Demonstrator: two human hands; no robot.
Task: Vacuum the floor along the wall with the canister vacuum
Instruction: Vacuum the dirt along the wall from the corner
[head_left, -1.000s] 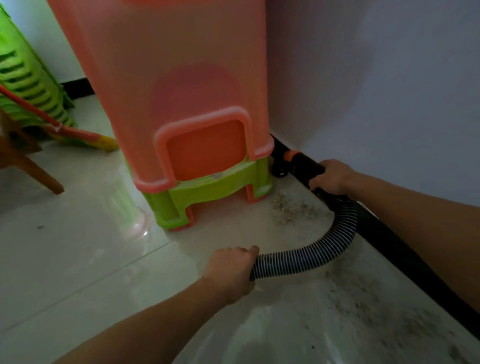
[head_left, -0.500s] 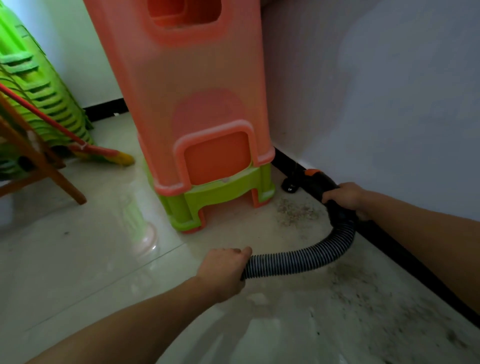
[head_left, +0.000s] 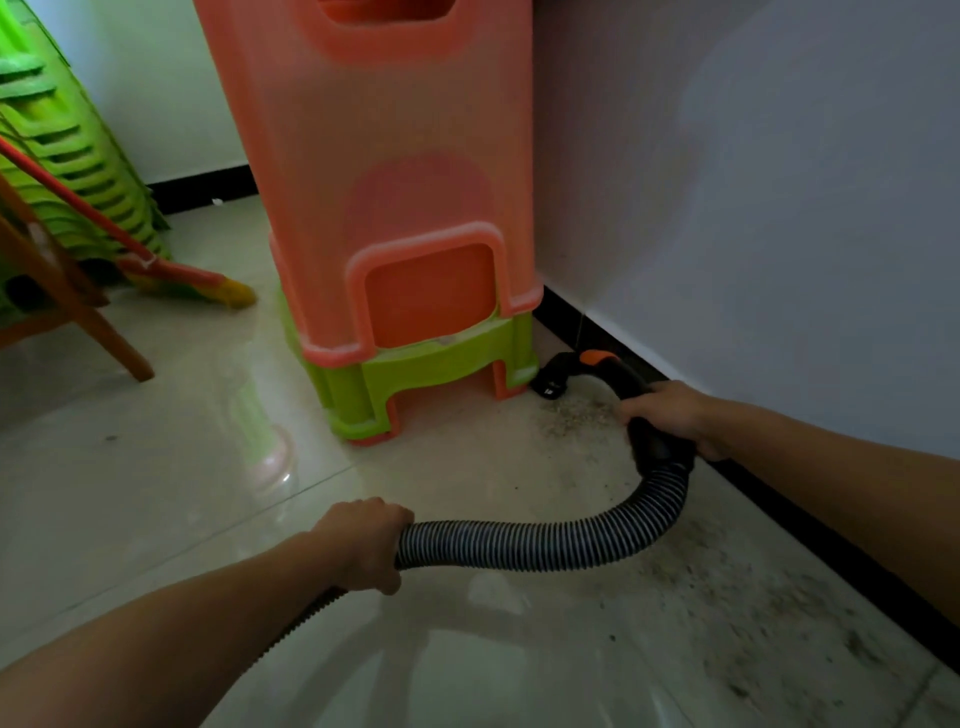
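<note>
Since a second ago the nozzle (head_left: 558, 375) has backed out from behind the stools (head_left: 415, 312) to their wall-side foot. Right hand (head_left: 670, 415) wraps the handle (head_left: 636, 400); left hand (head_left: 363, 543) grips the hose (head_left: 545, 543). Handle runs along the skirting (head_left: 779, 493), nozzle pointing at the stools. Pushing forward could knock them.

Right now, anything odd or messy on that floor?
Yes: gritty debris lies scattered on the tiles by the nozzle, and more dirt runs along the baseboard toward the camera. Otherwise nothing looks spilled or broken; both hands grip the hose.
</note>
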